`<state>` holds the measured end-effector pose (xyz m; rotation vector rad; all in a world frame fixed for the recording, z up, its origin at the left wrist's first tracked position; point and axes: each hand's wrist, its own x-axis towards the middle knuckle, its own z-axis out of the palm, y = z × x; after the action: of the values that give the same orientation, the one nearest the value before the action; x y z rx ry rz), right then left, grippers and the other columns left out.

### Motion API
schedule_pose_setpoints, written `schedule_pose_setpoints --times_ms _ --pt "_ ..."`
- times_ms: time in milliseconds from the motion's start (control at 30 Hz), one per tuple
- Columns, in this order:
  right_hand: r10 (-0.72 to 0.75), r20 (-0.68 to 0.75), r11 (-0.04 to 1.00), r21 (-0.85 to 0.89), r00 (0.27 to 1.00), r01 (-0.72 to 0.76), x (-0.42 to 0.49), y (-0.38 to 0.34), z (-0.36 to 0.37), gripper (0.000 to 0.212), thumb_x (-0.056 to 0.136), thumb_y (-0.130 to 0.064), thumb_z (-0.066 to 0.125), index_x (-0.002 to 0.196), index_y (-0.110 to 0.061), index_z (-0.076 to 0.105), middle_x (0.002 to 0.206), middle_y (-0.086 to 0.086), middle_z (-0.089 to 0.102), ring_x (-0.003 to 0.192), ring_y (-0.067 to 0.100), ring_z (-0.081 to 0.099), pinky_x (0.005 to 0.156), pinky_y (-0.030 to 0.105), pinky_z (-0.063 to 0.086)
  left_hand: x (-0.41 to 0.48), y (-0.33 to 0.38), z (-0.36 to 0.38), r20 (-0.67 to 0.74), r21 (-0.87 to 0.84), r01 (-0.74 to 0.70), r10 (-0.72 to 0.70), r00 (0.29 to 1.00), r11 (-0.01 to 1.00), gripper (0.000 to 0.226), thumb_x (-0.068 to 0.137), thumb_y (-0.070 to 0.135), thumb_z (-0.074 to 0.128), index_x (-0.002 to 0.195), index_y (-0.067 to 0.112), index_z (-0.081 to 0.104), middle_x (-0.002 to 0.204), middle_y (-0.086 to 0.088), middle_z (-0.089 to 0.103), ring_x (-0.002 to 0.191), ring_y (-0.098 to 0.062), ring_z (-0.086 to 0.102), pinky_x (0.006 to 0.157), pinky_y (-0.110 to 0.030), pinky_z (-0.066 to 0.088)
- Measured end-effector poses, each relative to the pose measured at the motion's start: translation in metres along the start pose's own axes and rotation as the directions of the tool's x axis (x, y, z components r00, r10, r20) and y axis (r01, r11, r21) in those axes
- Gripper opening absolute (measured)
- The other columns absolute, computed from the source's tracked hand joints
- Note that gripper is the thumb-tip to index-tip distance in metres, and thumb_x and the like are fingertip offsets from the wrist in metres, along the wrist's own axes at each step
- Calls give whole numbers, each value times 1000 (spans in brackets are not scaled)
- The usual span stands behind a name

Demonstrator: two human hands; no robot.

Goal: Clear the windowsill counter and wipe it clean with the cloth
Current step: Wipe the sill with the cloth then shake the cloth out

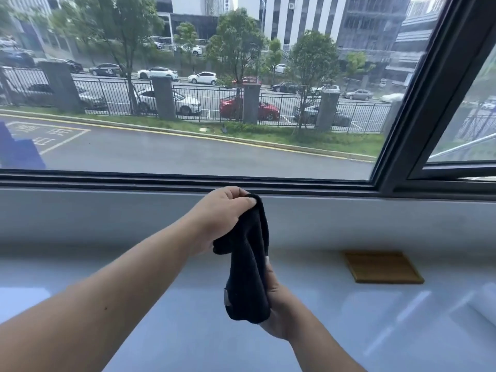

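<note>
two bare hands hold one dark cloth (248, 267) up in the air over the middle of the windowsill counter (349, 331), clear of its surface. the left hand (220, 216) pinches the top edge of the cloth between thumb and curled fingers, up near the back edge of the counter where the window frame (188, 181) begins; the right hand (279, 304) is closed around the lower end from behind, so the fabric hangs bunched and twisted between them. it looks soft and limp, with a knitted or microfibre nap, and i judge it light and not slippery, with nothing fragile about it. it will fold wherever it is gripped, so the sensible hold is a flat palm over a folded pad, fingers spread, rather than this pinch at the ends, which gives little pressing area. the counter itself is glossy and pale, throwing back window light, so a dry cloth should slide easily on it. a small wooden coaster (382, 267) lies flat toward the right part of the counter near the back edge, well apart from the hands; it looks stiff and light and could be lifted by its edges. a small pale tag or patch (226, 298) shows on the lower part of the cloth, but no brand or lettering on it can be read. painted characters on the road outside are too blurred to make out.
</note>
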<state>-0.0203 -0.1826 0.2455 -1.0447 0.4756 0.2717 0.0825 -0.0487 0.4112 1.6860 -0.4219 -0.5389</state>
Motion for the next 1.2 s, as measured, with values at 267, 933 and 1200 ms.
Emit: schedule_pose_setpoints --times_ms 267,933,1200 --pt "22 133 973 223 991 -52 42 0 -37 43 85 -37 80 119 -10 74 103 7 72 81 22 67 86 41 59 26 -21 -29 -236 -59 187 -195 952 981 19 101 32 62 90 21 72 78 -6 73 68 -24 68 65 -37 50" --pt "52 34 910 411 998 -61 59 -8 -28 69 89 -70 59 141 -26 63 130 7 75 124 26 62 100 41 47 56 -23 2 -92 -533 203 -295 951 821 29 101 32 51 113 11 68 92 -11 72 78 -28 68 78 -40 54" --pt "-87 36 951 301 996 73 50 -60 -49 50 88 -23 67 132 1 66 125 26 73 105 37 69 97 48 50 47 -47 -25 -158 -467 199 -302 940 862 31 91 35 55 109 12 68 103 -15 70 95 -35 68 95 -51 52"
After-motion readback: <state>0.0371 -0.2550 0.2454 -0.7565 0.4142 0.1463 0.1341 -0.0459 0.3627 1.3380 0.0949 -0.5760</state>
